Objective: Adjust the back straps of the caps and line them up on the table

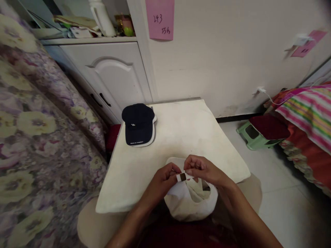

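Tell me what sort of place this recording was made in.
Probably a room in a home, perhaps a bedroom: there is a floral curtain, a white cupboard and, at the right, what looks like striped bedding.

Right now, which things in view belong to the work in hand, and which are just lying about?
In the work:
- pale cap
- its strap, held by left hand and right hand
- table
- navy cap, probably

Lying about:
- white bottle on the cabinet
- stool

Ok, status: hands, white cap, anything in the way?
Left hand and right hand pinching strap of white cap, dark buckle between. White cap at table's near edge. Navy cap clear of hands.
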The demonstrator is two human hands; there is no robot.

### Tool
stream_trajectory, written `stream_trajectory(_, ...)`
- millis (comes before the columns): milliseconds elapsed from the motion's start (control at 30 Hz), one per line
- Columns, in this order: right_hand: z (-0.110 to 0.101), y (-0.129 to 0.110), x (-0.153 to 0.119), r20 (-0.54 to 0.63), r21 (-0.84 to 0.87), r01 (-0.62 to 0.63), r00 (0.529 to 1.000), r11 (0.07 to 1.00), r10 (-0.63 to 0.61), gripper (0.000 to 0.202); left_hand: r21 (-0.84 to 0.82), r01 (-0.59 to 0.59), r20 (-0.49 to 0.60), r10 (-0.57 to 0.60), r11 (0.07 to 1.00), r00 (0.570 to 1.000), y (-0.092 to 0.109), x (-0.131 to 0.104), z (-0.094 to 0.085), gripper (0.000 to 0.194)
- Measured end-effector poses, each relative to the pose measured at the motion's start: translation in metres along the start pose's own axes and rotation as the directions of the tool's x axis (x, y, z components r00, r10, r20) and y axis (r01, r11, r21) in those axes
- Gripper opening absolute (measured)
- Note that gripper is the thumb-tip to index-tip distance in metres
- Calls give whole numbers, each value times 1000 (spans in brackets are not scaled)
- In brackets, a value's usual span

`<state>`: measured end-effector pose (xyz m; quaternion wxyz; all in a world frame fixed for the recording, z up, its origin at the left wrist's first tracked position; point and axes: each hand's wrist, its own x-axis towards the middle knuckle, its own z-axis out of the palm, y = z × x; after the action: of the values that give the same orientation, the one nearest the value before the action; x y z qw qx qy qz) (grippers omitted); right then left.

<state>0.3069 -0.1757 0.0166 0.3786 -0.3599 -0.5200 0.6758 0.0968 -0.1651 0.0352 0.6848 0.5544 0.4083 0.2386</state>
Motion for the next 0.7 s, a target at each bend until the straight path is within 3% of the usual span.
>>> stream_trajectory(167,-3,0,-4,-17,4,-21,1000,1000,22,20,82,-3,-60,8,997,998,7,-4,-6,25)
stream_trajectory(433,0,0,-4,-44,-28,-40,998,999,39,23,121,0,142,-17,993,990,7,-4,-12,28)
stream_trajectory(700,-6,1,-12,30,-117,-157,986,981,162,26,138,73,85,-86,988,993,5,-1,-10,34)
